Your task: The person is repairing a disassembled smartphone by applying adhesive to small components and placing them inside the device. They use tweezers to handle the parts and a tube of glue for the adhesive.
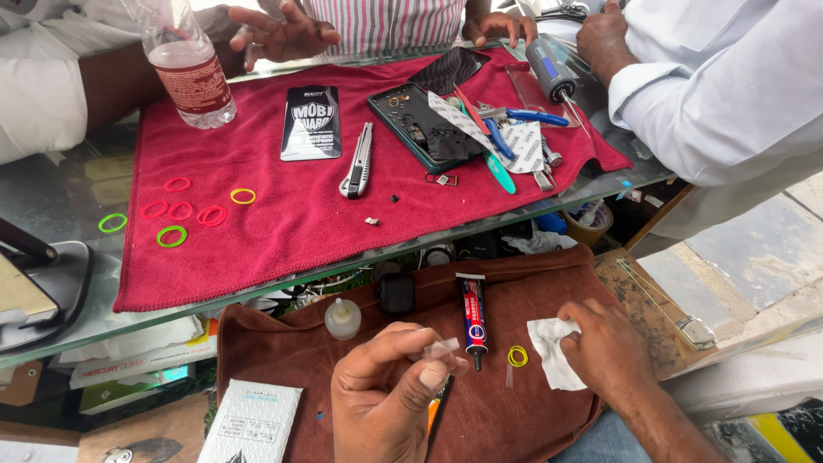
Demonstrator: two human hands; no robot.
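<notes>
We pinch a clear film strip point(441, 347) in our left hand point(390, 394) (fingers closed) while our right hand point(604, 347) presses a white wipe point(549, 347), glue tube point(473, 317) between.

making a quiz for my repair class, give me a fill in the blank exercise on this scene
1. The left hand pinches a small clear ____ strip.
2. The right hand presses on a white ____.
3. The yellow rubber band lies just ____ of the glue tube on the brown cloth.
4. The utility knife lies on the ____ cloth.

Missing words: plastic; wipe; right; red
</notes>
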